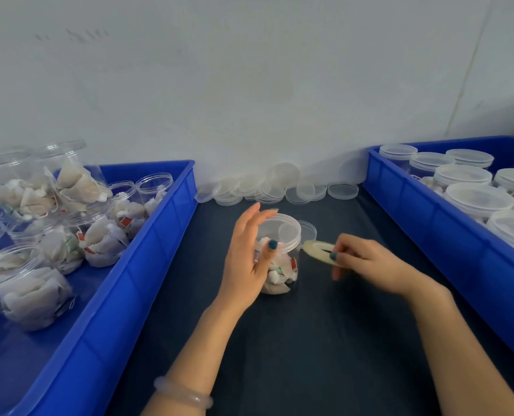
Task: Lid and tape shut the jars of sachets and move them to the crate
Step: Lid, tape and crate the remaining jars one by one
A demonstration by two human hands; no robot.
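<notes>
Clear jar point(281, 273) lidded; taping step. Left hand point(245, 259) spread, steadying jar; right hand point(366, 262) pinches tape roll point(312, 247). Next: likely press tape end onto lid seam.

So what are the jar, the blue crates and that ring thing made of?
The jar looks like clear, glossy plastic: the sachets show through. The blue crates look like hard, shiny moulded plastic. The ring is probably a tape roll, yellowish and translucent, though blurred.
</notes>
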